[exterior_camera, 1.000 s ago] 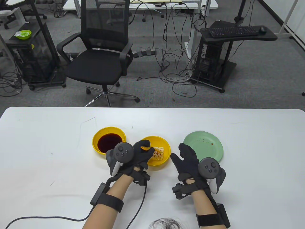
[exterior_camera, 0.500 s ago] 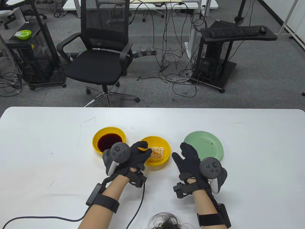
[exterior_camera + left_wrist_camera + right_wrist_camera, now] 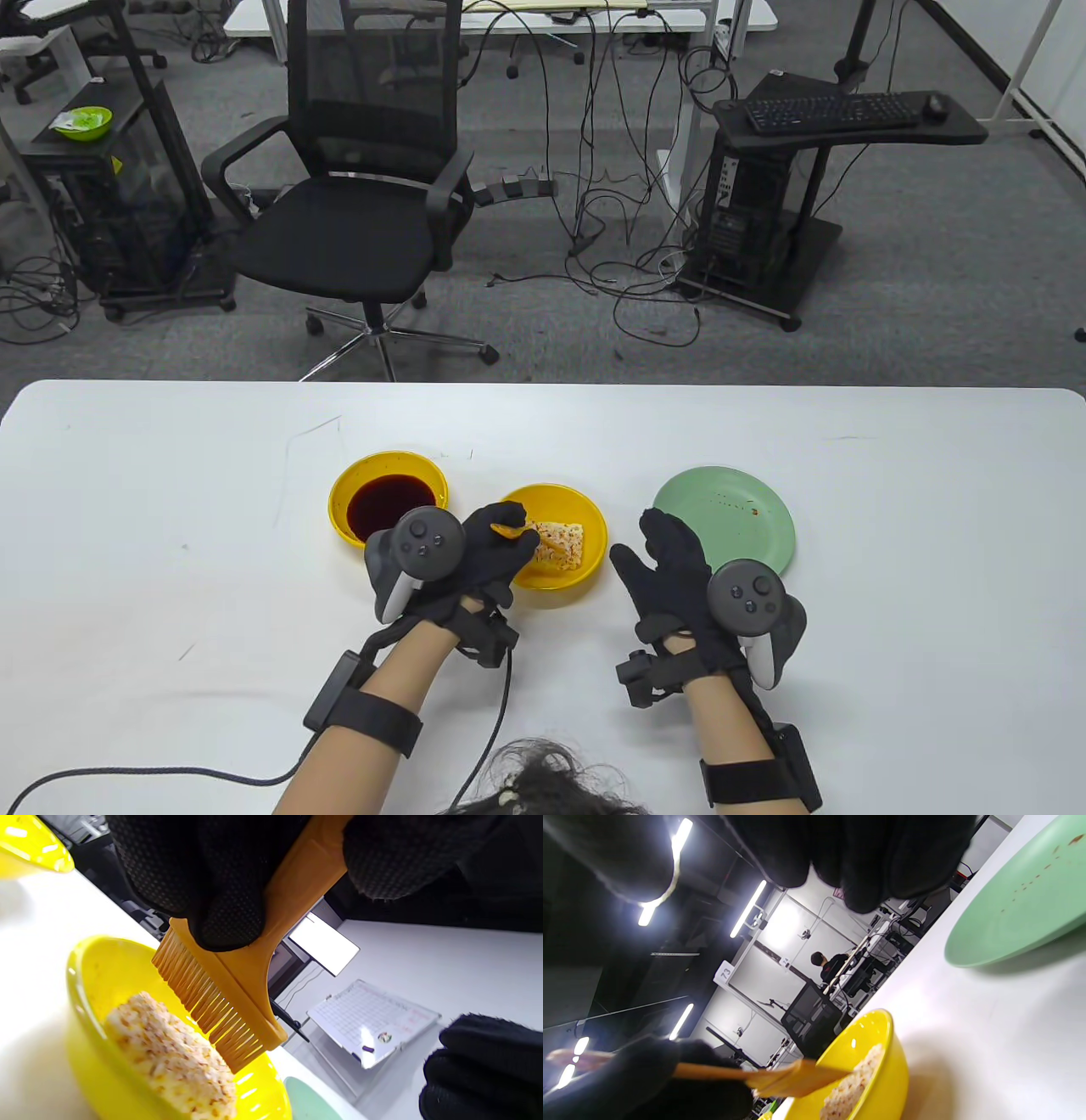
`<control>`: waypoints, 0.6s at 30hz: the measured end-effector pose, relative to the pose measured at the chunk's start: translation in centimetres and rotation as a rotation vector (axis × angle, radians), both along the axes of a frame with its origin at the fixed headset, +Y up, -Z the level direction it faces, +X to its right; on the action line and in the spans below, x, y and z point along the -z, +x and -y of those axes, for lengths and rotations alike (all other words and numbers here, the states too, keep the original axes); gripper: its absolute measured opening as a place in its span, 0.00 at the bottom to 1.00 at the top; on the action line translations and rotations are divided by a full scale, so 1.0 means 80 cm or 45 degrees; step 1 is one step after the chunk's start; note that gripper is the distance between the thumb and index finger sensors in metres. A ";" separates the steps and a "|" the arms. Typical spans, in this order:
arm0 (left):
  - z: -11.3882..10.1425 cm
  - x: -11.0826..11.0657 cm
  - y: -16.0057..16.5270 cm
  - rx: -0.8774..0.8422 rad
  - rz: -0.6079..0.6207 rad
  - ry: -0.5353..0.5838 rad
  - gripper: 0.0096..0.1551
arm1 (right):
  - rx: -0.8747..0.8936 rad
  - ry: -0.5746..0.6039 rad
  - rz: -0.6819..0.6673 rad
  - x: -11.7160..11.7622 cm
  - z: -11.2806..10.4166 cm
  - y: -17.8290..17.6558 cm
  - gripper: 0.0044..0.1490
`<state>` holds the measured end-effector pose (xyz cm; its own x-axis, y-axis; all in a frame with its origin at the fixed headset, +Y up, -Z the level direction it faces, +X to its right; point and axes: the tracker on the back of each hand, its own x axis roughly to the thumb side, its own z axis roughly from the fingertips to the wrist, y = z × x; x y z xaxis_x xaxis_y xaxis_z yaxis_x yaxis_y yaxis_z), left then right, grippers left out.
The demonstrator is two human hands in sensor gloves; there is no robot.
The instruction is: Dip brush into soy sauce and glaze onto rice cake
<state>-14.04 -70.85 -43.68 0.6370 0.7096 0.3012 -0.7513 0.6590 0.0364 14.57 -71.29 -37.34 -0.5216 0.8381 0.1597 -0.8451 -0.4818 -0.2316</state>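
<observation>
Gripping the orange brush [image 3: 250, 955] by its flat handle, our left hand [image 3: 475, 556] has its fingers [image 3: 203, 878] curled round the handle just above the head. We see the silicone bristles angled down onto the rice cake [image 3: 174, 1060], their tips touching or all but touching its top; we cannot tell which. The rice cake lies inside the nearer yellow bowl [image 3: 585, 569], and the right wrist view shows the brush [image 3: 793, 1079] reaching in over that bowl's rim [image 3: 886, 1069].

Just to the left of that bowl stands a second yellow bowl [image 3: 339, 501] holding dark soy sauce [image 3: 386, 501]; our left hand's tracker [image 3: 422, 543] hangs over its near edge.

Our right hand [image 3: 670, 569] holds nothing. It rests on the white table [image 3: 170, 526] with the fingers extended and close together and the thumb set apart, between the rice cake bowl and the green plate [image 3: 721, 509]. That plate carries a few small reddish specks, and the right tracker [image 3: 747, 598] overlaps its near rim in the table view.
</observation>
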 end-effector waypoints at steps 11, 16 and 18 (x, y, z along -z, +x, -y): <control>-0.011 -0.009 -0.016 0.108 0.029 0.011 0.30 | -0.004 0.000 0.004 0.000 0.000 0.000 0.49; 0.006 0.002 0.002 -0.063 0.012 -0.045 0.33 | -0.003 0.006 0.004 0.000 0.000 0.000 0.49; 0.012 0.004 0.008 -0.030 0.009 -0.068 0.33 | -0.005 0.007 0.003 0.000 0.000 0.000 0.49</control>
